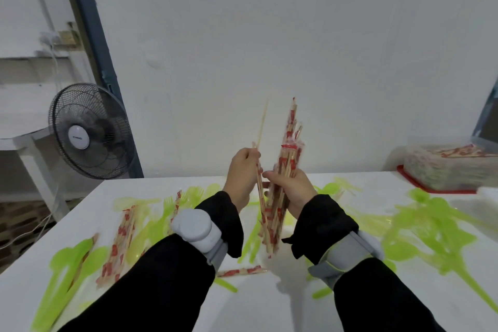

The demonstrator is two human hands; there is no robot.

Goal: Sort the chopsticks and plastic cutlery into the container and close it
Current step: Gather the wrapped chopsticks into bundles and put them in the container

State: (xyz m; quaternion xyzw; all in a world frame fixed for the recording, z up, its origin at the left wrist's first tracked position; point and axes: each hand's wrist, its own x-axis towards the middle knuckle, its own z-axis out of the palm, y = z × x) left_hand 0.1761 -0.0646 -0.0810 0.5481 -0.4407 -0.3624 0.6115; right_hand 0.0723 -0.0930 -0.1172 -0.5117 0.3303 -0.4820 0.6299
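At the centre of the frame a bundle of wrapped chopsticks (283,186) is held upright by the right hand (292,191), whose fingers are curled round its middle, seemingly so that the ends can be evened before packing. Just to its left, a single chopstick pair (259,170) is pinched by the left hand (242,172), with fingers closed on it; it appears to be brought alongside for adding to the bundle. More wrapped chopsticks (120,245) lie at lower left on the white surface (283,304), mixed with green plastic cutlery (431,234) spread across it, so sorting is judged far from done. The container (447,170) sits at the right edge, open and already holding chopsticks, resting on what looks like its red lid (420,186).
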